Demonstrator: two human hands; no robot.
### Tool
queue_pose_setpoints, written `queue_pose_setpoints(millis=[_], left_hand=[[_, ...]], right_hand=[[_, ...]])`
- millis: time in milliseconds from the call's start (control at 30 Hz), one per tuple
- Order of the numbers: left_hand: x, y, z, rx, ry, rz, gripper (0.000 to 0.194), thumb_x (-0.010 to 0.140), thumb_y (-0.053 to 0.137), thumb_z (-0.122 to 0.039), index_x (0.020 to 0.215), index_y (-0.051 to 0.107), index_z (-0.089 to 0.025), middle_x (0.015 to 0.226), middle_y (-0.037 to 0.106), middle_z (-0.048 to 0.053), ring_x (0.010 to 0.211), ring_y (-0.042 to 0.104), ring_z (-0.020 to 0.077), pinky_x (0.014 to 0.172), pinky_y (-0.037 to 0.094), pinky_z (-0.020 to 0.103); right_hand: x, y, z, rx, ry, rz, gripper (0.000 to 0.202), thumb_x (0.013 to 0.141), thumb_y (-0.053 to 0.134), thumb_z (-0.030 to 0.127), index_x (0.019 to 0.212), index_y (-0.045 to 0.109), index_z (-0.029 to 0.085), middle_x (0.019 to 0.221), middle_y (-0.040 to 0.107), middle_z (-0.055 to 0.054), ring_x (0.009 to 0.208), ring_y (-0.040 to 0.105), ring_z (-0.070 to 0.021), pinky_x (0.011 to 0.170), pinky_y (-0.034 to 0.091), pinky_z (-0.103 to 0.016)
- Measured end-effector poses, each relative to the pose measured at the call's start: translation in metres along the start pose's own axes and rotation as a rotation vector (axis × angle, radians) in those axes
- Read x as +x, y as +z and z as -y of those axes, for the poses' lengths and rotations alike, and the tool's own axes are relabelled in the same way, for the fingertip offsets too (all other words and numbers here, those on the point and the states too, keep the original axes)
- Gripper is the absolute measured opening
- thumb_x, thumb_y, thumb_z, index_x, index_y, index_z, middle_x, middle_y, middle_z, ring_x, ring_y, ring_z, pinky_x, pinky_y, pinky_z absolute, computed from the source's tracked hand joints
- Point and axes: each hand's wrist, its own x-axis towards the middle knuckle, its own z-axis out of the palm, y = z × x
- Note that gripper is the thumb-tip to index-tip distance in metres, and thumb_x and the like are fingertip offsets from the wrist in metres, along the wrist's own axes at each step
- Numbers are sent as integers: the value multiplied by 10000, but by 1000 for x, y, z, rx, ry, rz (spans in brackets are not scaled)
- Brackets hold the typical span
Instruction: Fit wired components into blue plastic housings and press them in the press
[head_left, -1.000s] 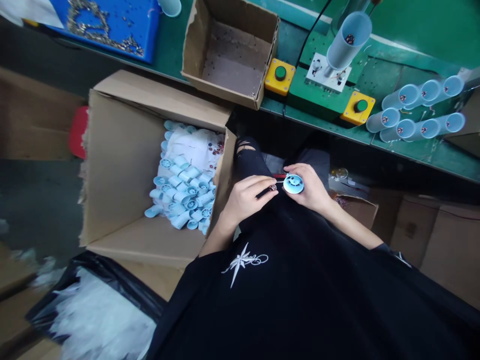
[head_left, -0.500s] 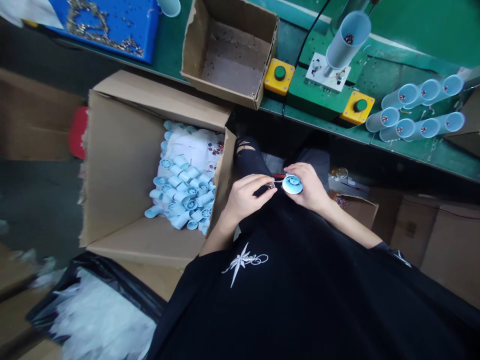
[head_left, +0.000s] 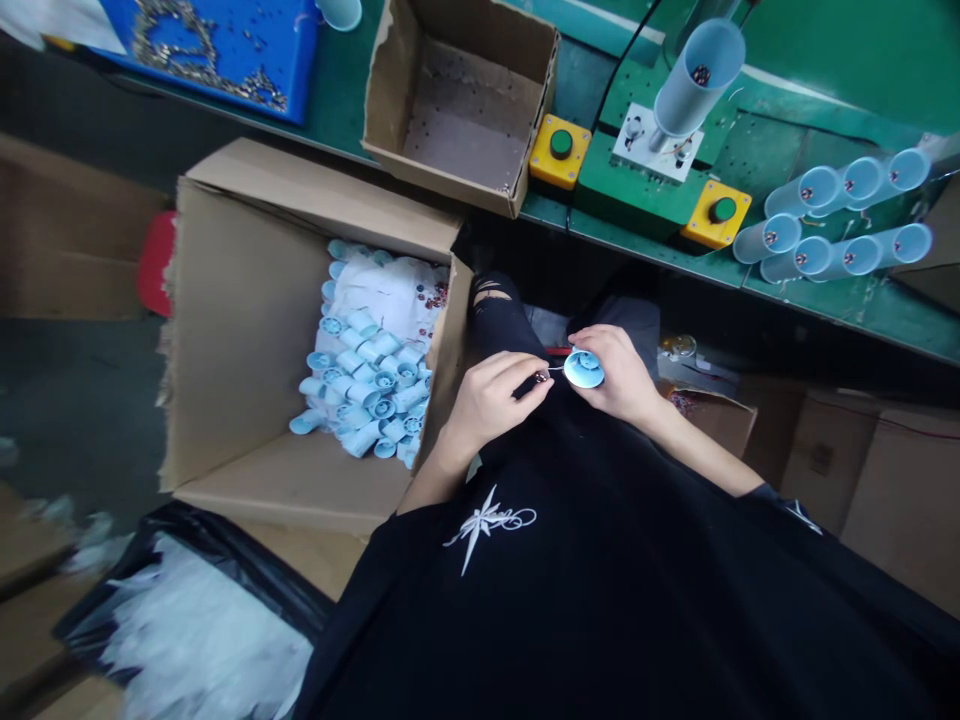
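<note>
Over my lap, my right hand is closed round a light blue plastic cup, its open end tilted up so spokes show inside. To the left of it, my left hand pinches a small dark, coppery metal part between thumb and fingertips. A thin pale wire spans the short gap between that part and the cup's rim. What kind of part it is cannot be made out.
At left stands a big carton of blue cups. On the green bench are a smaller carton, two yellow button boxes, a press fixture holding a cup, rows of cups and a blue tray of metal bits.
The small metal part in my left fingertips has turned and dropped slightly, and the wire lies a little lower. Both hands stay almost in place.
</note>
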Motion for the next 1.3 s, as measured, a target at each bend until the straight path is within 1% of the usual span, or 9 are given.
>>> queue_pose_setpoints(millis=[233,433,567,667,767,867,1000,1167,1300], left_hand=[[-3,1,-5,224,70,89,161,1025,616,-180,1106,756,-175,1035,815,83,896,766,224,826,627,377],[-4,4,-7,214,71,140,212,1035,586,-177,1162,755,-183,1108,811,91,961,766,240,866,603,399],[-1,7,-10,262,109,125,189,1033,602,-188,1150,749,-179,1050,807,78,896,751,226,801,575,378],[1,10,-11,258,78,111,193,1035,588,-189,1141,750,-185,1019,796,80,876,734,223,782,553,378],[2,13,-12,299,39,49,186,1032,576,-189,1093,752,-183,958,775,83,840,707,223,759,527,381],[5,17,-12,379,44,-16,168,1028,581,-197,1041,748,-184,877,742,71,792,673,216,724,497,374],[9,23,-15,361,55,6,169,1036,581,-220,994,739,-179,844,725,69,777,652,217,728,487,378],[11,31,-19,273,47,35,162,1039,609,-243,959,729,-170,906,756,80,801,662,216,744,489,376],[11,32,-18,253,-2,-4,176,1036,588,-206,931,726,-181,883,746,76,790,655,212,727,468,377]], right_hand=[[-2,1,2,-102,-26,-5,345,970,663,293,1304,598,234,1289,735,-136,1184,674,-351,1004,554,-583],[-4,1,3,-158,19,50,327,986,632,302,1306,618,235,1307,736,-128,1227,651,-352,1014,519,-552],[-4,1,3,-173,-25,36,327,996,630,303,1314,605,230,1311,737,-128,1229,654,-345,1012,513,-539],[-4,2,4,-182,-30,42,330,1001,625,297,1325,601,236,1322,734,-124,1249,649,-343,1034,501,-545],[-5,3,4,-183,-5,69,332,1000,616,286,1330,611,247,1333,730,-115,1272,638,-345,1057,486,-554],[-6,4,5,-188,-9,80,336,999,609,278,1334,617,248,1327,733,-112,1274,637,-344,1054,487,-550],[-6,5,6,-194,-18,82,331,1012,595,298,1338,626,251,1317,735,-110,1264,640,-339,1047,487,-544],[-6,4,6,-210,-46,57,314,1008,577,278,1312,637,226,1293,742,-117,1243,649,-332,1023,489,-528],[-4,3,5,-198,-6,65,302,1017,584,305,1306,637,239,1288,743,-111,1232,652,-332,1031,482,-531]])
